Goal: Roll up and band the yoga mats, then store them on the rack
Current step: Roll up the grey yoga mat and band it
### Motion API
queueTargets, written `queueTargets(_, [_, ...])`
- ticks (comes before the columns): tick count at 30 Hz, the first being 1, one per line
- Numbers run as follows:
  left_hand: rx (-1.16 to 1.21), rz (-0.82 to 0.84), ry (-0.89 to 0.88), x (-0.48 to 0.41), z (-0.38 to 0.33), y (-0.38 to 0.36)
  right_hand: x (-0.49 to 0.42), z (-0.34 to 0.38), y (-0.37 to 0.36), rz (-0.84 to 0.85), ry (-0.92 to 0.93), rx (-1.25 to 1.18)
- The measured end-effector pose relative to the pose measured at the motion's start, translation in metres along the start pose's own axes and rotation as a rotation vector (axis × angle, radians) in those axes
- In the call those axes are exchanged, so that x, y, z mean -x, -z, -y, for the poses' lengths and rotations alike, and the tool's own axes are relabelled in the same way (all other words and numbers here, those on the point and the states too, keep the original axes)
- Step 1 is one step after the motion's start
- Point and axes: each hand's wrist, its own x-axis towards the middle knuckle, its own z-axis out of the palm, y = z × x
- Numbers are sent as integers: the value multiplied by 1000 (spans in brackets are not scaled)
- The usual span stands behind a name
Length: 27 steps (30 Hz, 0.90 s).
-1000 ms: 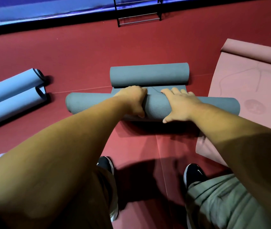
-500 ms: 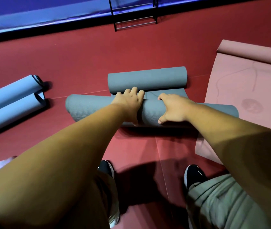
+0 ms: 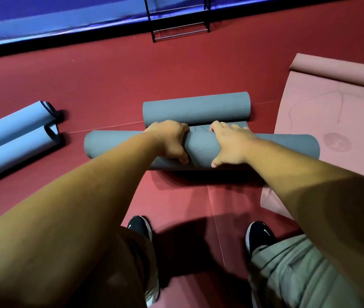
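Gripping the near grey roll (image 3: 201,150) with both hands; left hand (image 3: 169,138) clamped left of its middle, fingers curled down the far side, thumb hooked on the near side; right hand (image 3: 232,144) just right of its middle, fingers bent over the crest, thumb pressed to the near face; only a bare band of roll between the two hands.

Lying crosswise on the red floor (image 3: 110,74), straight ahead of the black shoes (image 3: 140,226); left end rounded and resting on bare floor; right end overlapping the near-side edge of the pink mat (image 3: 332,121), spread flat to the roll's right, with its far end curled up.

Just beyond the roll, a flat grey strip (image 3: 201,128); past that, touching the strip, the shorter far grey roll (image 3: 196,108), parallel to the near one; cannot tell whether one mat or two.

Left of the roll, across a gap of bare floor, two blue rolls (image 3: 14,150) side by side, open ends turned toward it.

Well beyond the roll, a wide stretch of open floor up to the black rack (image 3: 179,18) and the blue padding (image 3: 43,16) along the far edge.

On the near side of the roll, shadowed bare floor down to the shoes.
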Motion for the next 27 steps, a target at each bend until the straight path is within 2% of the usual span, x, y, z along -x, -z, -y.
queueTargets(11, [-295, -153, -88, 5, -15, -8, -1, 0, 10, 36, -20, -120])
queueTargets(16, [-183, -173, -99, 5, -12, -1, 0, 0, 11, 48, -27, -100])
queueTargets(21, [-27, -92, -50, 2, -6, 4, 1, 0, 5, 26, -3, -5])
queueTargets(27, [39, -40, -22, 2, -5, 6, -1, 3, 3, -41, 22, 4])
